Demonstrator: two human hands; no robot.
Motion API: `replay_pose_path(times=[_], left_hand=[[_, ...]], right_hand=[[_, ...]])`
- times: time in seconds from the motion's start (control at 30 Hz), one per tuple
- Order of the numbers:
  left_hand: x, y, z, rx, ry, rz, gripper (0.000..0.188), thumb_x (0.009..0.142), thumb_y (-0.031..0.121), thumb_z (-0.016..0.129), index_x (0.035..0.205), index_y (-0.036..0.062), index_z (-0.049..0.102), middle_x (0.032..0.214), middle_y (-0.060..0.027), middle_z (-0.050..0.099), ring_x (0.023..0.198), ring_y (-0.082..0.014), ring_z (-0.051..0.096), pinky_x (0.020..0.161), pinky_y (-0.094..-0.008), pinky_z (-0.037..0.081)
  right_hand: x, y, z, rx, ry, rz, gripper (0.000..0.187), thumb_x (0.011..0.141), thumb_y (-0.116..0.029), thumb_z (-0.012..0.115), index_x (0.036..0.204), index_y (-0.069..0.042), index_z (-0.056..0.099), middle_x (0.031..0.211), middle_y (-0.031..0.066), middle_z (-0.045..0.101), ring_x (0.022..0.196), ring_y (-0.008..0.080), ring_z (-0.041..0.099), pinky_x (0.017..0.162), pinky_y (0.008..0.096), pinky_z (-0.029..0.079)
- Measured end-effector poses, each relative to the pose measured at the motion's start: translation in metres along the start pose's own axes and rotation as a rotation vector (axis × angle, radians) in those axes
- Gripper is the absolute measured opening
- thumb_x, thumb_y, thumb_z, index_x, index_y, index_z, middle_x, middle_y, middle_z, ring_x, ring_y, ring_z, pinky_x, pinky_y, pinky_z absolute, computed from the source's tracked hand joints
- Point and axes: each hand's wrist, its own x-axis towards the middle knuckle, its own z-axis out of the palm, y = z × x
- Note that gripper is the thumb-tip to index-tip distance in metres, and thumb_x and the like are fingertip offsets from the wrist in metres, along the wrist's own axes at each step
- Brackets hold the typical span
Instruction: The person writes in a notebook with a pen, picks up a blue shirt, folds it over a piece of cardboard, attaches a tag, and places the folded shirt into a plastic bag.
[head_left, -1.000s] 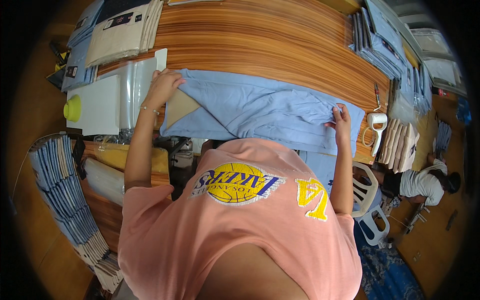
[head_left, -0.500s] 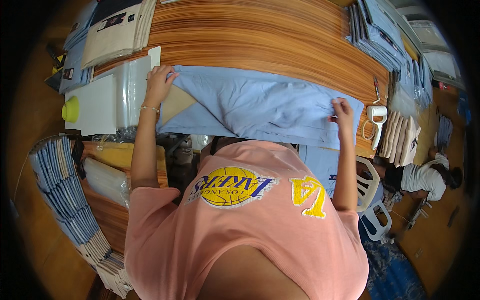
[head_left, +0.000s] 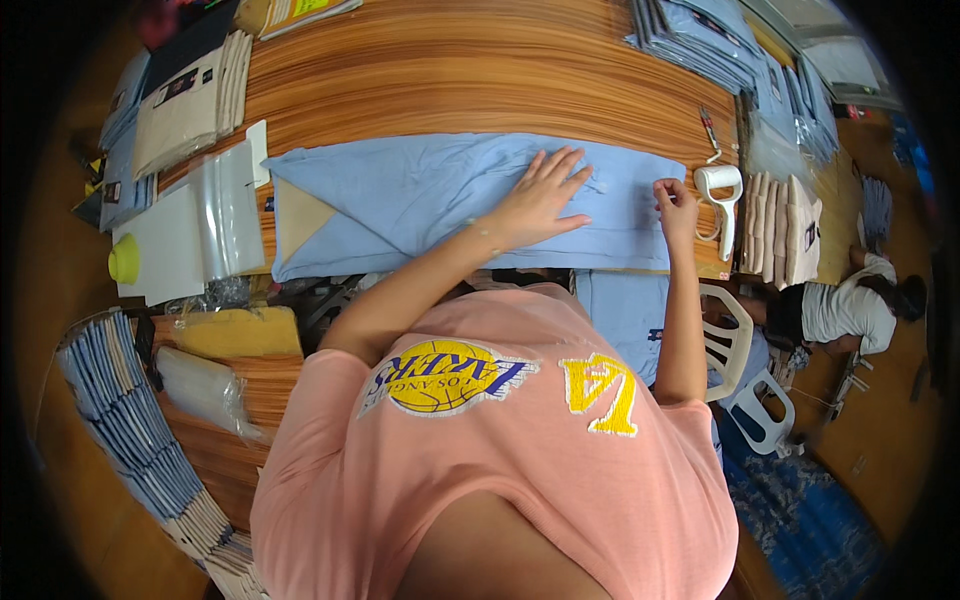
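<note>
Wooden table (head_left: 440, 80) bears blue cloth (head_left: 420, 190) beneath left hand (head_left: 538, 203), spread presumably for smoothing; right hand (head_left: 677, 207) curled, grip unclear.

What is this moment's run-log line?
left hand: spread on blue cloth | right hand: fingers curled, at cloth's right end | white roller: beside cloth

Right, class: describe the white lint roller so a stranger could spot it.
Start at the wood-grain table and go to its right end. There, between the blue garment and the folded beige garments, lies the white lint roller; its fat roll and slim handle set it apart from the cloth either side.
</note>
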Motion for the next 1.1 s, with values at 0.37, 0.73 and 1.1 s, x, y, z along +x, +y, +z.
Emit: replay_pose_path(times=[0.37, 0.73, 1.1], left_hand=[[0.007, 0.001, 0.053, 0.28, -0.071, -0.084, 0.046, 0.09, 0.022, 0.047, 0.134, 0.0108, 0.038, 0.139, -0.0145, 0.035, 0.131, -0.0311, 0.027, 0.105, -0.0521, 0.02], [-0.001, 0.043, 0.016, -0.609, -0.021, -0.412, 0.031, 0.092, 0.021, 0.044, 0.117, 0.0039, 0.052, 0.111, -0.0125, 0.056, 0.098, -0.0265, 0.057, 0.087, -0.0348, 0.045], [-0.013, 0.019, 0.007, -1.582, 0.125, -1.044, 0.057, 0.091, 0.046, 0.043, 0.125, -0.0004, 0.042, 0.117, -0.0141, 0.055, 0.105, -0.0221, 0.056, 0.087, -0.0334, 0.047]], right_hand=[[-0.03, 0.056, -0.022, -0.431, 0.066, -0.016, 0.083, 0.057, -0.02, 0.082, 0.124, 0.006, 0.041, 0.103, 0.0264, 0.056, 0.096, 0.0379, 0.055, 0.082, 0.0415, 0.045], [-0.015, 0.073, -0.042, 0.75, -0.412, 0.356, 0.066, 0.068, -0.006, 0.072, 0.125, 0.002, 0.041, 0.108, 0.0122, 0.059, 0.096, 0.0189, 0.058, 0.084, 0.0312, 0.047], [-0.061, -0.091, -0.027, 0.656, -1.012, -0.101, 0.061, 0.076, -0.011, 0.069, 0.131, -0.01, 0.042, 0.116, 0.0092, 0.053, 0.097, 0.0163, 0.054, 0.086, 0.0282, 0.043]])
